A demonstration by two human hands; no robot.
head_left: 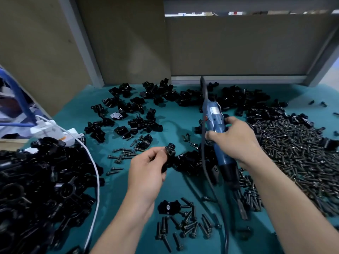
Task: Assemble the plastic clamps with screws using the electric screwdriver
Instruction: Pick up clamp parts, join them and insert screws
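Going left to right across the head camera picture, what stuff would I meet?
Pile of black clamps → white cable → left hand holding a clamp → right hand gripping the electric screwdriver → heap of screws.

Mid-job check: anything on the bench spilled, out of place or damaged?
Nothing looks damaged. Screws and plastic clamps lie loose in heaps on the teal mat, seemingly as working stock. The one oddity: a white cable trails over the edge of the clamp pile at the left, where it could snag.

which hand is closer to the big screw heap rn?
Right. The right hand, gripping the electric screwdriver, is at the left edge of the screw heap; the left hand, holding a plastic clamp, is farther left, beyond the screwdriver.
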